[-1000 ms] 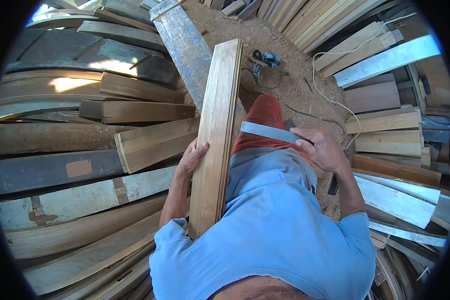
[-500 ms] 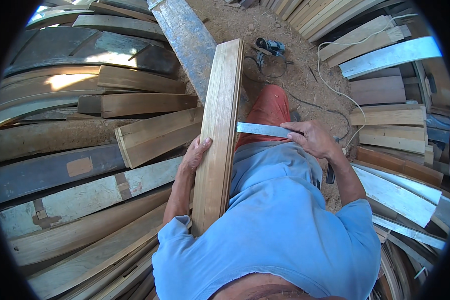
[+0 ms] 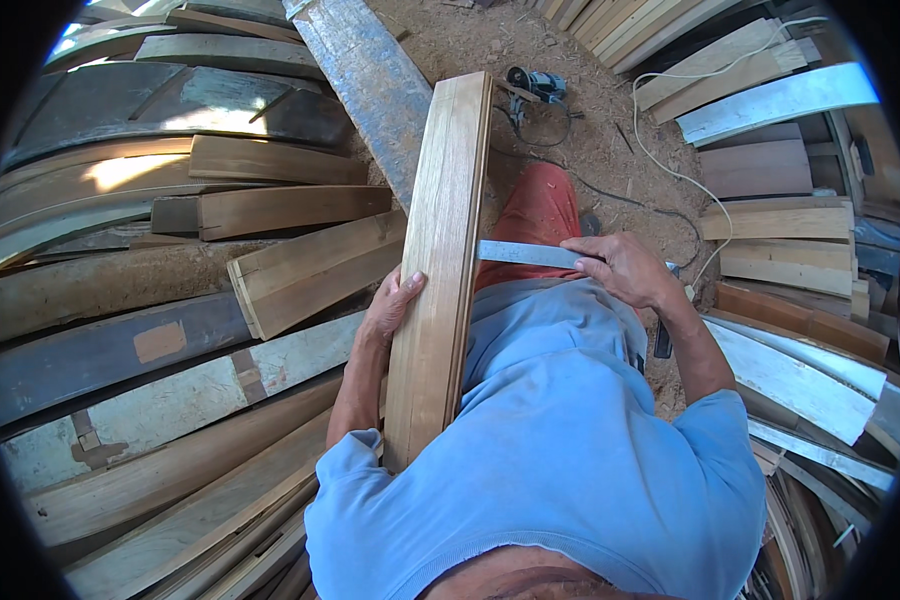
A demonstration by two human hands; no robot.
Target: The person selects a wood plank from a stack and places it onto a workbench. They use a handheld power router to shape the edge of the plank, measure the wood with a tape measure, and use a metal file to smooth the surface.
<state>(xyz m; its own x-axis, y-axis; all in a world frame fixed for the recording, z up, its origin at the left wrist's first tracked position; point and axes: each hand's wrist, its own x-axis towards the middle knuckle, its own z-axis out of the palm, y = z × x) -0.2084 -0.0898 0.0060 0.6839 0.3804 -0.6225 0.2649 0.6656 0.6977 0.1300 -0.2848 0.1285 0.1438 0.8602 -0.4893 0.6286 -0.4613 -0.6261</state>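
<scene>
A long, planed wooden board (image 3: pixel 435 230) with a grooved right edge stands tilted in front of me, its near end against my shirt. My left hand (image 3: pixel 398 302) grips its left edge, thumb over the top face; the other fingers are hidden beneath. In my right hand (image 3: pixel 625 268) is a flat silver metal strip (image 3: pixel 528 253), ruler-like, pinched at its right end between thumb and fingers. Its left end meets the board's grooved right edge; whether it enters the groove I cannot tell.
A power tool (image 3: pixel 537 84) with a dark cord lies on the sawdust-strewn floor (image 3: pixel 610 130) ahead. A worn, paint-stained plank (image 3: pixel 360 80) slants beyond the board. Stacked boards (image 3: pixel 280 212) line my left; more timber (image 3: pixel 775 220) and a white cable (image 3: pixel 675 185) are on the right.
The metal strip and my right hand have shifted very slightly right in view. The board's far end sits a touch higher; both holds are unchanged.
</scene>
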